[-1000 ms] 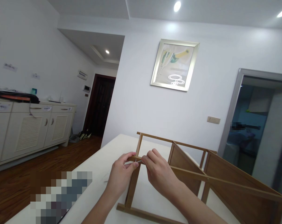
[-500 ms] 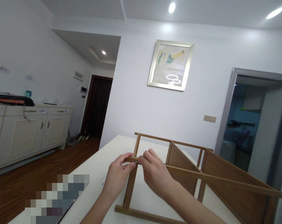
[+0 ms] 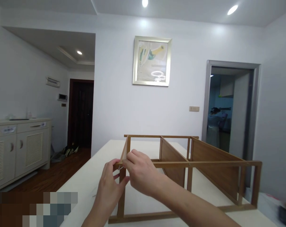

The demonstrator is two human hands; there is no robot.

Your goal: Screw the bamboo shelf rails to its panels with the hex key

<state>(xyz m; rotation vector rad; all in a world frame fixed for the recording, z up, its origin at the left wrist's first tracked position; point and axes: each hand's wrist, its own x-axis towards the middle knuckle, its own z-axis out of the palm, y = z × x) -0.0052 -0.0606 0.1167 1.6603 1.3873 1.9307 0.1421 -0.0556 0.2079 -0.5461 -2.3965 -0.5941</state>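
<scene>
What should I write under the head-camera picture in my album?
Left hand and right hand, with a thin metal-looking piece, at the corner of a wooden frame on a white table.

White wall, framed picture, louvred cream cabinet, dark door

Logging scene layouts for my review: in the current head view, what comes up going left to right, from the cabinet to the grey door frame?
White cabinet, small wall screen, dark door, left hand, right hand, wall switch, grey door frame.
</scene>
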